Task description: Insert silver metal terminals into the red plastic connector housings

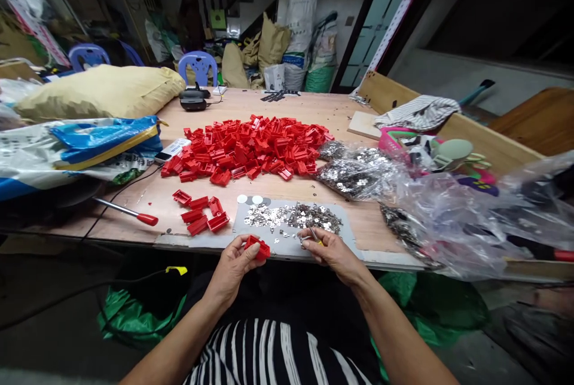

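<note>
My left hand point(240, 260) is closed on a small red plastic housing point(258, 247), held just over the table's front edge. My right hand point(332, 253) pinches a pair of metal tweezers point(313, 233) whose tip is by the small metal pieces. Two heaps of these pieces, a shiny one point(263, 216) and a darker one point(314, 217), lie on a grey mat point(251, 240). Several loose red housings point(197, 215) lie left of the mat. A big pile of the same housings point(251, 146) covers the middle of the table.
Clear bags of metal parts point(359, 173) lie to the right, beside a pink basket point(391, 141). A lever with a red grip point(147, 219) sticks out at left. Sacks point(103, 92) fill the far left. Green bags point(139, 307) hang below the table edge.
</note>
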`<state>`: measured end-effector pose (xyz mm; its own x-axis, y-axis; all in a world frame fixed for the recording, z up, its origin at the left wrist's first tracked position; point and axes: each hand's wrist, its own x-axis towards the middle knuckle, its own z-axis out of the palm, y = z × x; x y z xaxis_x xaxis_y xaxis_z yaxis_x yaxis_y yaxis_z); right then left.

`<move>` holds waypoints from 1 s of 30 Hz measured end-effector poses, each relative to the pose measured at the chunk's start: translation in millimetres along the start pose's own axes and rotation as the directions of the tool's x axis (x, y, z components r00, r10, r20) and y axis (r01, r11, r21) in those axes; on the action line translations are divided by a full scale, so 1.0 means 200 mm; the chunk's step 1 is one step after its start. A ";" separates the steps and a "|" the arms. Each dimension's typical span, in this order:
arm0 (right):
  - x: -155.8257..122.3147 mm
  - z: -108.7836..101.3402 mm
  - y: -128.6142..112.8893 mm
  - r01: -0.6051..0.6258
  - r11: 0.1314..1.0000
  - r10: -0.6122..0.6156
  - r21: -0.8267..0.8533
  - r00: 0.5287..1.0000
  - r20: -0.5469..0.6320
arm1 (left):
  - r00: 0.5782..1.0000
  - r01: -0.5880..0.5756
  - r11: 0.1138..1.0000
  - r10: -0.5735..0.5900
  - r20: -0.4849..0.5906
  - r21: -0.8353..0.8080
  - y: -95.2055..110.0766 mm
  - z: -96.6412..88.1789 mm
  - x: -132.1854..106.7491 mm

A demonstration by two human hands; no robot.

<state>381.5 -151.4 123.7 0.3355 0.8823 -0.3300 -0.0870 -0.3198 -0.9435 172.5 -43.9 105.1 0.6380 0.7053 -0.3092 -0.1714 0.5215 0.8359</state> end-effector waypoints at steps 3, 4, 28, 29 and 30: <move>-0.01 0.00 0.00 0.023 1.000 -0.023 0.001 1.000 -0.007 | 1.000 0.007 1.000 -0.007 -0.009 -0.014 0.00 0.00 0.00; -0.01 -0.01 0.00 0.030 1.000 -0.030 -0.004 0.999 -0.015 | 1.000 0.011 1.000 -0.011 -0.014 -0.017 -0.01 0.00 0.00; -0.57 -0.88 -0.16 -0.284 0.711 -0.670 -0.644 0.006 -0.742 | 0.993 0.092 0.996 -0.090 -0.073 0.021 -0.03 -0.08 -0.01; -0.59 -0.92 -0.16 -0.327 0.700 -0.674 -0.634 -0.009 -0.739 | 0.992 0.096 0.995 -0.094 -0.079 0.018 -0.03 -0.08 -0.01; -0.60 -0.95 -0.16 -0.361 0.690 -0.673 -0.627 -0.001 -0.740 | 0.992 0.100 0.995 -0.099 -0.083 0.013 -0.04 -0.08 0.00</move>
<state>522.1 -312.8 198.4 0.7522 -0.0415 0.6577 0.4067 -0.7560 -0.5129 161.7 -40.6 92.3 0.5874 0.6878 -0.4265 -0.0974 0.5833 0.8064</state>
